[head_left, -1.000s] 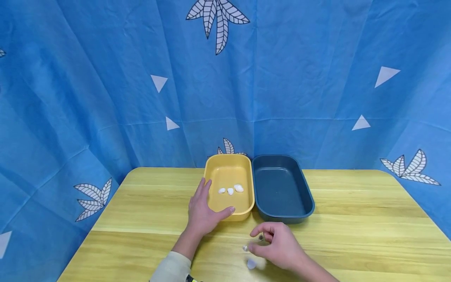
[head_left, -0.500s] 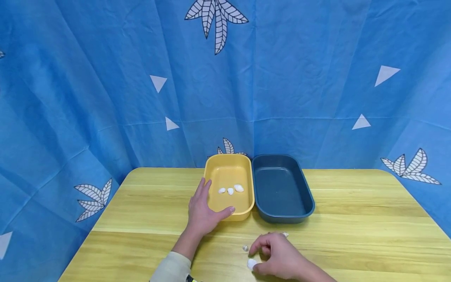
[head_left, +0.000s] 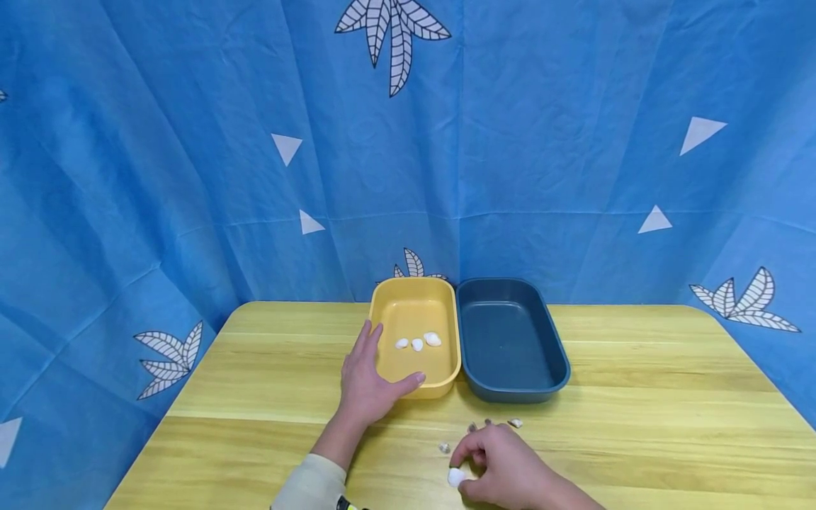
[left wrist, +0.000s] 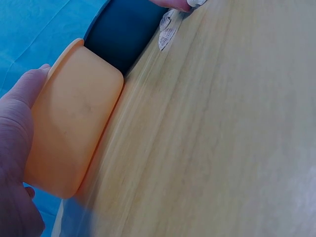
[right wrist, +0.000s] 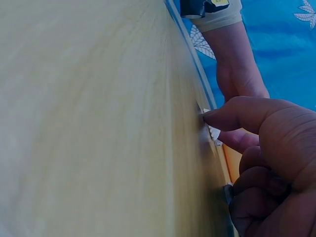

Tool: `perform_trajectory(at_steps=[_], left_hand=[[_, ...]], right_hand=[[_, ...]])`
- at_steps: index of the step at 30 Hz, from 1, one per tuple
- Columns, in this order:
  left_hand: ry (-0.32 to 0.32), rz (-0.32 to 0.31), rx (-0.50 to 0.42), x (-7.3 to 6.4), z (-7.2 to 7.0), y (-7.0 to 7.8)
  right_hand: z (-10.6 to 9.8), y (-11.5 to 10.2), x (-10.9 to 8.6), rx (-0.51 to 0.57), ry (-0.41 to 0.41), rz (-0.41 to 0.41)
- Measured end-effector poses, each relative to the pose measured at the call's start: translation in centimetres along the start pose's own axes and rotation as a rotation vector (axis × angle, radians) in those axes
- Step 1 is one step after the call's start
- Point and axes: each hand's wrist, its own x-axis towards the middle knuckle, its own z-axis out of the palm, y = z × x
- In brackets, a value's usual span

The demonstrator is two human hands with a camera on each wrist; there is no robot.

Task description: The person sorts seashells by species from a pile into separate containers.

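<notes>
My left hand spans the near left corner of a yellow tray, fingers straight along the left rim and thumb over the front rim. Inside the tray lie white seashells, three in a row. In the left wrist view the thumb lies over the tray's edge. Low over the table, my right hand pinches a white seashell between thumb and index finger. Small patterned shells lie close by: a speckled one, a brownish one, and others partly hidden behind the knuckles.
A dark blue tray stands against the yellow one's right side. Both are on a wooden table, with a blue printed curtain hanging behind it.
My right hand has moved back toward the near table edge, from the patterned shells to the white seashell, and now pinches it. My left hand stays at the yellow tray.
</notes>
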Motion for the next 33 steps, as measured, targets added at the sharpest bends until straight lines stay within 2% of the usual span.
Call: perform_trajectory(at_steps=[15, 25, 33], left_hand=[[-0.001, 0.014, -0.007, -0.04, 0.00, -0.11], [0.002, 0.016, -0.010, 0.00, 0.06, -0.28], [0.002, 0.020, -0.010, 0.02, 0.10, -0.31]], right_hand=[[0.14, 0.23, -0.11, -0.057, 0.015, -0.014], [0.17, 0.31, -0.43, -0.137, 0.060, -0.048], [0.23, 0.37, -0.60, -0.132, 0.068, -0.054]])
